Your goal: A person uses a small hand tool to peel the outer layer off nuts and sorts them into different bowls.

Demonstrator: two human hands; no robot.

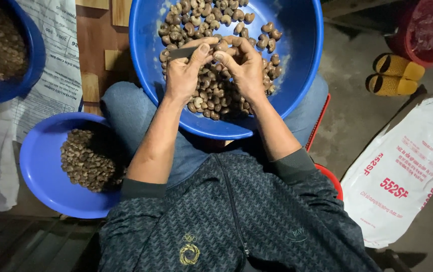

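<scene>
Hands over a large blue basin point(297, 60) resting on the person's lap. Left hand point(183, 70) pinches a small dark blade point(183, 52); right hand point(244, 63) has its fingers closed on a single cashew nut point(221, 46), above the heap of nuts point(216, 90) in the basin. Risk, as judged: the blade could slip toward the right fingertips, since the two hands touch. Blade edge and nut are mostly hidden by fingers; the basin's far rim is cut off.
</scene>
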